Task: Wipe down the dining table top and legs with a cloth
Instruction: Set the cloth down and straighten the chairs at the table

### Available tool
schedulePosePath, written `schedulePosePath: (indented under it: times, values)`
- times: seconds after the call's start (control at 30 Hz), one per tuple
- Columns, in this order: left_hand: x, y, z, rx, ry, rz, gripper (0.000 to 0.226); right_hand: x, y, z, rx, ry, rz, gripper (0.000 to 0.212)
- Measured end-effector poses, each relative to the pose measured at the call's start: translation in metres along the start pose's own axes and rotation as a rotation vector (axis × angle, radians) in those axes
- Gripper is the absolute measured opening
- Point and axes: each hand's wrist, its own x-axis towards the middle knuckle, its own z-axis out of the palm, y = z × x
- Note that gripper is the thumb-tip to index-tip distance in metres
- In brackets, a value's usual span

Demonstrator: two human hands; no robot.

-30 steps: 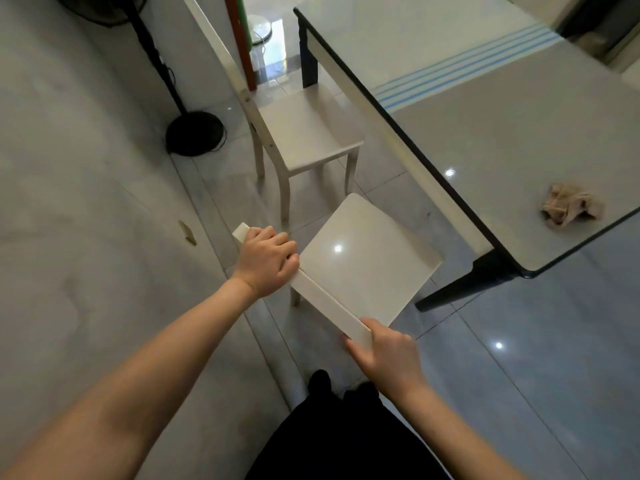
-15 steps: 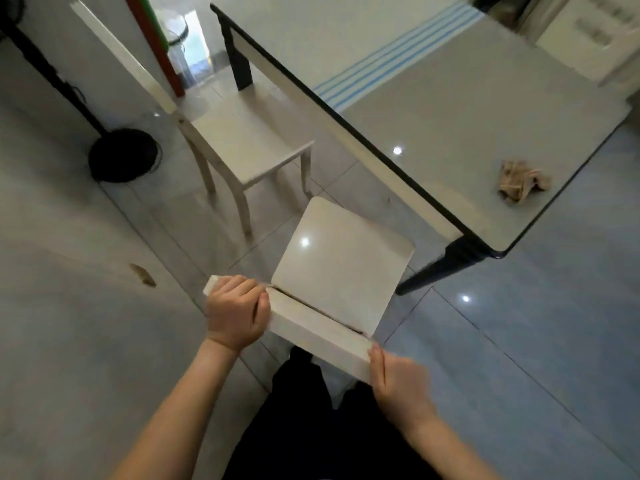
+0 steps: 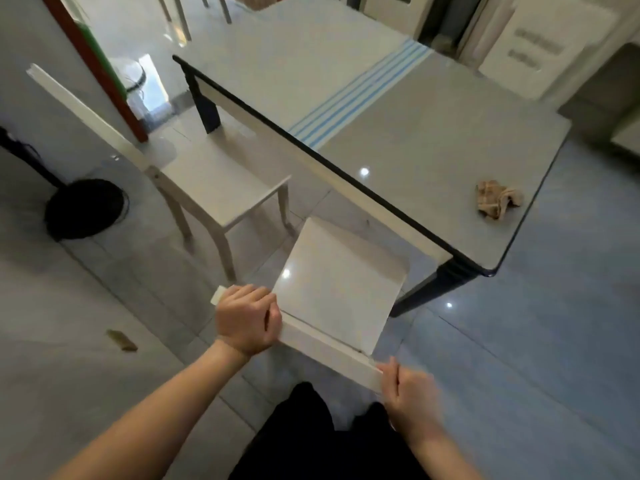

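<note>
Head view, looking down: gripping the top rail (image 3: 329, 351) of the near chair (image 3: 339, 292) at both ends, left hand (image 3: 247, 318) wrapped over one, right hand (image 3: 410, 393) curled round the other (blurred, fingers hard to read). Best drawn back evenly, clear of the dining table (image 3: 433, 140) and its dark leg (image 3: 436, 287), without bumping the second chair (image 3: 221, 188). Then reach for the cloth (image 3: 498, 199), crumpled on the tabletop near the close corner.

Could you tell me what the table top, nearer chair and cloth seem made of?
The glossy grey table top with black rim looks like glass or lacquered board: it mirrors lights sharply. The nearer white chair seems painted wood, given its softer sheen. The crumpled beige cloth looks like matte, creased fabric.
</note>
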Motion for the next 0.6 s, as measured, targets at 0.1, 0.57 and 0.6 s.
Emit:
schedulePosePath:
  times: [0.1, 0.57, 0.6]
  values:
    - [0.031, -0.014, 0.01, 0.001, -0.047, 0.028, 0.03, 0.026, -0.017, -0.01, 0.026, 0.076, -0.061, 0.073]
    - [0.175, -0.01, 0.058, 0.038, -0.093, 0.098, 0.041, 0.148, -0.005, -0.034, 0.085, 0.2, 0.063, 0.058]
    - [0.18, -0.021, 0.062, 0.046, -0.103, 0.127, 0.041, 0.148, -0.016, -0.025, 0.085, 0.181, 0.074, 0.058]
